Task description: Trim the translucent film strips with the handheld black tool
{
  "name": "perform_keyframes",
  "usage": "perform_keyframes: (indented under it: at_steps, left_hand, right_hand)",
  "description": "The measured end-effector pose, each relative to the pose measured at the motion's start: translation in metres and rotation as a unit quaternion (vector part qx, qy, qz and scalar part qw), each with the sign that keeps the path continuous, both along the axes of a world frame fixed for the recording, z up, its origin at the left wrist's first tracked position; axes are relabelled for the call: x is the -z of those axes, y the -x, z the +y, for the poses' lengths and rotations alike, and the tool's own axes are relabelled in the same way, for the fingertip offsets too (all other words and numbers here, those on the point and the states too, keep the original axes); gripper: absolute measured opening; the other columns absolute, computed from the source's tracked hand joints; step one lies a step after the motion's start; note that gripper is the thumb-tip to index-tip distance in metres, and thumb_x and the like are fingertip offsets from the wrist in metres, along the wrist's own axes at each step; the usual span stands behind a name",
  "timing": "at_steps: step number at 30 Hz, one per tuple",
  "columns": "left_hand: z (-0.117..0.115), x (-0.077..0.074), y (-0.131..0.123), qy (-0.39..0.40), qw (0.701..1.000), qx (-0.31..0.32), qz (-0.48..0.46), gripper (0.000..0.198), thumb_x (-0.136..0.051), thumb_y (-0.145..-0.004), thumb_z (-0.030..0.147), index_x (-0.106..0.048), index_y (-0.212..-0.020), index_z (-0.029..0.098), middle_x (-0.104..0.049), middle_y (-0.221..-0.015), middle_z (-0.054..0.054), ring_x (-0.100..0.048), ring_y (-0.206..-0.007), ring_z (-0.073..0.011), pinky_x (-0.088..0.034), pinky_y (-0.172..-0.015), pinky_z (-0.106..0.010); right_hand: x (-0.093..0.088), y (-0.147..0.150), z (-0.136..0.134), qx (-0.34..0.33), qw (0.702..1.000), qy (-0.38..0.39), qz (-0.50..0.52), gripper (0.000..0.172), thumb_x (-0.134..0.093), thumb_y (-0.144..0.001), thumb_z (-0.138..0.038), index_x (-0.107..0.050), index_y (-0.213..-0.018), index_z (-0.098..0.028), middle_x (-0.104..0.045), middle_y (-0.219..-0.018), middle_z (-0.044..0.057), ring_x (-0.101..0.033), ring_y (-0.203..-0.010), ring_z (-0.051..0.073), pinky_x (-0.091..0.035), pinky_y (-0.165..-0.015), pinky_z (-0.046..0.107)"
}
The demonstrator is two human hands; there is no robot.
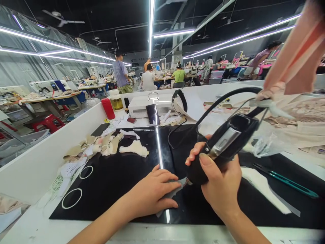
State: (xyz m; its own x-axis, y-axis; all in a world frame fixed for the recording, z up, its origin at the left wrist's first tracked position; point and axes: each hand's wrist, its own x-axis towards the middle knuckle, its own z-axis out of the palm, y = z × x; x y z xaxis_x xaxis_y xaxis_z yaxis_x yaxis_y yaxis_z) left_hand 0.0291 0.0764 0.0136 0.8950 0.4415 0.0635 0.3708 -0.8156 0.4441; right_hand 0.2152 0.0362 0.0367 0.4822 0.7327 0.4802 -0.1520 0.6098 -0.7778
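My right hand (223, 186) is wrapped round a black corded hand tool (233, 135) with a silver metal lever on its side. The tool tilts over the black mat (116, 189), its lower end close to the mat; the working tip is hidden. Flat beside it lies my left hand (157, 191), fingers spread. Under those fingertips is a thin greyish translucent piece (175, 191), partly covered by the hand. A knotted pink cloth (291, 64) hangs down to the tool's upper end. To the right rests a white cut piece (266, 189).
Teal tweezers (291, 183) lie at the right. Fabric scraps (109, 144) and two white rings (72, 198) are on the left. Behind stand a white vented box (142, 106), a phone (152, 114), a red cone (108, 108) and a jar (116, 101). Several people work beyond the low white wall (33, 159).
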Motion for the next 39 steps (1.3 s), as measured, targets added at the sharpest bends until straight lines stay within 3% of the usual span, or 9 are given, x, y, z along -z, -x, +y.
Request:
perform_keyframes:
  at_steps: [11,18,28,34,39]
  left_hand:
    - [0.001,0.003,0.003,0.029,1.0,-0.008,0.006,0.057,-0.073,-0.096,0.042,-0.056,-0.148,0.026,-0.059,-0.148,-0.011,-0.052,-0.14,-0.0306,-0.019,-0.126,-0.065]
    - [0.0,0.002,0.003,0.024,1.0,-0.011,0.015,0.057,-0.072,-0.097,0.042,-0.056,-0.148,0.026,-0.058,-0.149,-0.011,-0.051,-0.141,-0.0306,-0.02,-0.126,-0.066]
    - [0.007,-0.006,-0.007,-0.012,1.0,0.002,0.003,0.05,-0.068,-0.1,0.042,-0.058,-0.145,0.023,-0.057,-0.15,-0.011,-0.049,-0.143,-0.0296,-0.024,-0.127,-0.062]
    - [0.022,0.004,-0.025,-0.033,0.999,0.035,0.01,0.055,-0.069,-0.098,0.045,-0.057,-0.147,0.023,-0.058,-0.15,-0.012,-0.05,-0.141,-0.0325,-0.026,-0.125,-0.064]
    - [0.025,0.009,-0.025,-0.022,0.999,0.032,-0.005,0.059,-0.071,-0.096,0.049,-0.056,-0.149,0.025,-0.058,-0.15,-0.012,-0.05,-0.141,-0.0334,-0.025,-0.125,-0.063]
  right_hand:
    - [0.01,0.001,0.003,0.006,1.0,0.008,-0.012,0.027,-0.077,-0.088,-0.023,-0.064,-0.109,-0.032,-0.07,-0.089,-0.004,-0.067,-0.067,0.014,-0.059,-0.066,0.031]
    - [0.007,0.003,0.006,0.013,1.0,0.019,-0.016,0.029,-0.077,-0.087,-0.023,-0.062,-0.111,-0.032,-0.07,-0.087,-0.004,-0.067,-0.064,0.014,-0.059,-0.062,0.03]
    - [0.0,-0.018,0.007,0.05,0.999,-0.002,-0.005,0.024,-0.079,-0.087,-0.028,-0.061,-0.104,-0.028,-0.068,-0.09,-0.005,-0.066,-0.066,0.014,-0.056,-0.061,0.03]
    - [0.002,-0.019,0.009,0.051,0.999,-0.006,-0.01,0.023,-0.079,-0.087,-0.027,-0.063,-0.104,-0.029,-0.069,-0.09,-0.004,-0.066,-0.066,0.014,-0.058,-0.063,0.031]
    - [0.003,-0.019,0.011,0.058,0.998,0.001,-0.016,0.023,-0.078,-0.087,-0.027,-0.064,-0.105,-0.029,-0.069,-0.089,-0.002,-0.067,-0.065,0.015,-0.06,-0.063,0.032]
